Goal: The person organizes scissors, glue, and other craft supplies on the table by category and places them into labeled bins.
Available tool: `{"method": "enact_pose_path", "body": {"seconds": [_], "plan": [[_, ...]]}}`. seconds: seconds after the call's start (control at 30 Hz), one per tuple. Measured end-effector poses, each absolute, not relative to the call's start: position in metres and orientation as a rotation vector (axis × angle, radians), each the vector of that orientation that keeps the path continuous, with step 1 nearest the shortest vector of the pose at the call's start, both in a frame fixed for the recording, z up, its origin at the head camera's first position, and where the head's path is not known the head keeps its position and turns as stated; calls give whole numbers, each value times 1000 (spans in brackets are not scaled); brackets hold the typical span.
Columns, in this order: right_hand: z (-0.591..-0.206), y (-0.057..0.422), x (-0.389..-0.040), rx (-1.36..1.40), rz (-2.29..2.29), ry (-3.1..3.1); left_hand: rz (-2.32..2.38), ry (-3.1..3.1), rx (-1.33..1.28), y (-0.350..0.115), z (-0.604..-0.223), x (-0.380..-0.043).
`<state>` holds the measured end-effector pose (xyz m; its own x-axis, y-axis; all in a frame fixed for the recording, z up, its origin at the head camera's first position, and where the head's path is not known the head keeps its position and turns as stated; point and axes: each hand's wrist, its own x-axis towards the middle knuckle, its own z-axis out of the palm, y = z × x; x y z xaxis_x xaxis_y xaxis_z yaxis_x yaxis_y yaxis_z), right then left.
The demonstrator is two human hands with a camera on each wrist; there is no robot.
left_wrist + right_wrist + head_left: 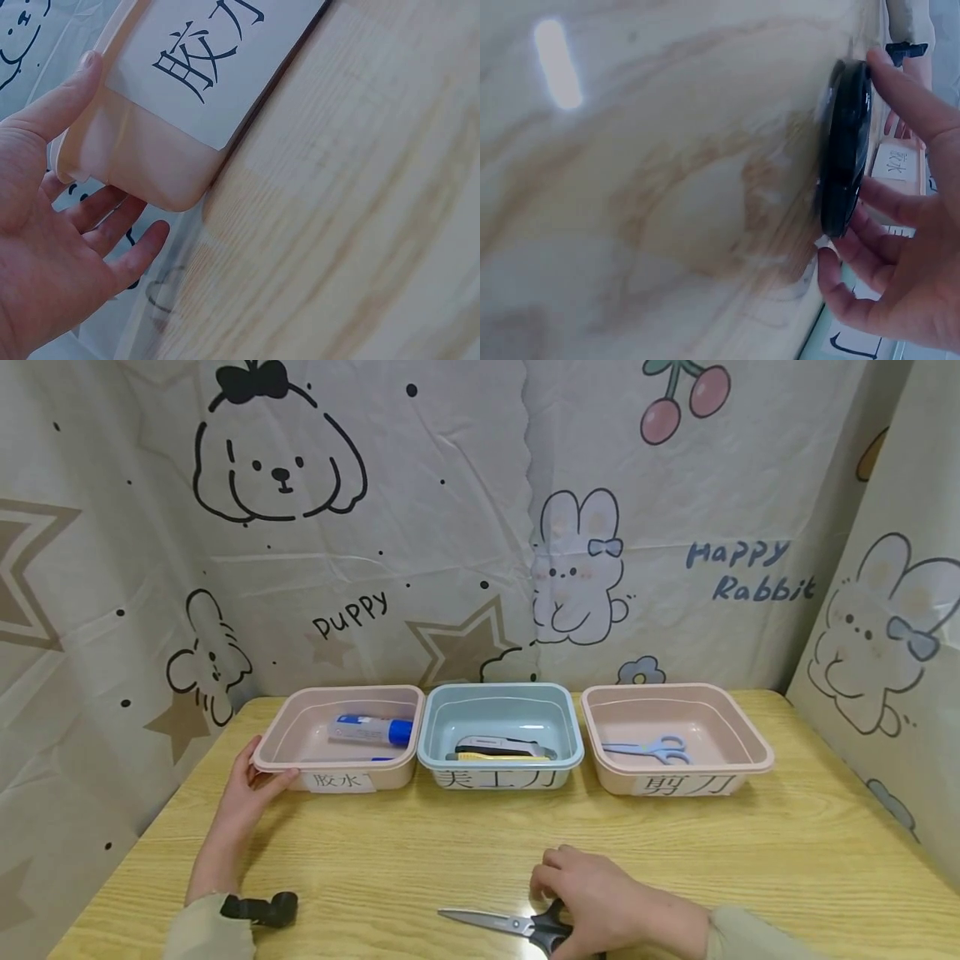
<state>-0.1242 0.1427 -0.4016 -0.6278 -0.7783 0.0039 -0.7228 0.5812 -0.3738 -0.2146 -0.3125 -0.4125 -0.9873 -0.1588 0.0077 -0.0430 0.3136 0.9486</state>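
My left hand (246, 793) holds the front left corner of the left pink plastic bin (393, 778). In the left wrist view its thumb lies along the rim, with the fingers around the side. A pair of scissors (517, 924) with black handles lies near the table's front, blades pointing left. Over these handles is my right hand (600, 897). The right wrist view shows its thumb at one end of the black handle (846, 150) and the fingers at the other side, gripping it. Part of the handles is hidden under the hand.
Inside the left bin lies a glue bottle (367, 729) with a blue cap. The middle blue bin (427, 747) contains utility knives (502, 746). Light blue scissors (660, 749) lie in the right pink bin (757, 760). A printed curtain (465, 527) hangs behind the table (360, 860).
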Motion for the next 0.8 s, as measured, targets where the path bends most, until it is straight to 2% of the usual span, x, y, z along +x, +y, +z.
{"method": "enact_pose_path", "body": {"seconds": [0.3,0.6,0.8], "plan": [[-396,138,-126,-1192,-512,2553,-1782,-2452,196,-312,-414,-216],[-402,129,-120,-1030,-555,2724,-1749,-2498,196,-313,-413,-216],[-399,133,-125,-1064,-579,2762,-1749,-2492,178,-315,-415,-217]]}}
